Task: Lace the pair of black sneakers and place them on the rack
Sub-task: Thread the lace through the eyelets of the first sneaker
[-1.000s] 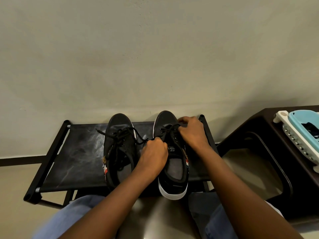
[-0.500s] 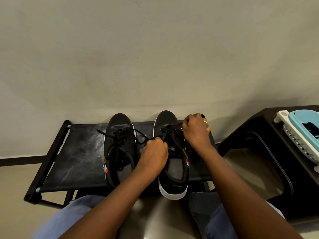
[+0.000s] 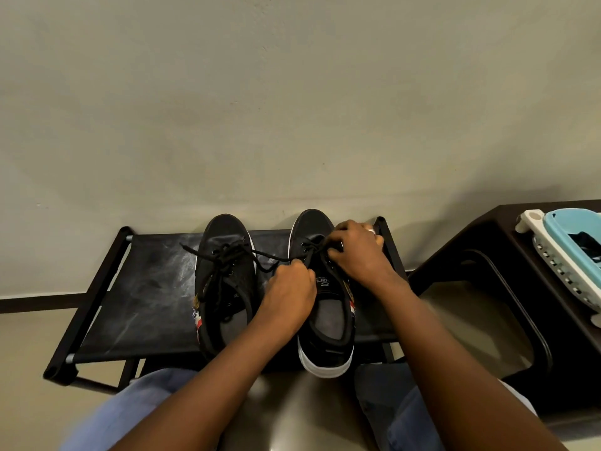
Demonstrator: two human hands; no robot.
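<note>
Two black sneakers stand side by side on the top shelf of a low black rack [image 3: 143, 288], toes toward the wall [image 3: 292, 109], heels toward the person.

Left sneaker [image 3: 224, 278]: laced. Its lace [image 3: 227, 255] lies in a loose tangle over the tongue, with one end trailing across the gap toward the right sneaker.

Right sneaker [image 3: 328, 323]: white sole visible at the heel, which overhangs the front edge of the shelf. A white logo shows on the tongue. Both hands work at its upper eyelets.

Left hand [image 3: 289, 294]: fingers curled, pinching a strand of the right sneaker's lace [image 3: 309, 247] at the tongue, between the two sneakers.

Right hand [image 3: 357, 255]: fingers curled, gripping the same lace on the far side of the eyelets. The lace runs taut between the hands across the vamp. A ring shows on one finger.

Surroundings: a dark cabinet [image 3: 487, 288] stands right of the rack. On top of it rests a white basket [image 3: 559, 265] with a light blue tub [image 3: 572, 222] nested inside. Blue-trousered knees [image 3: 136, 411] fill the lower edge of the view.
</note>
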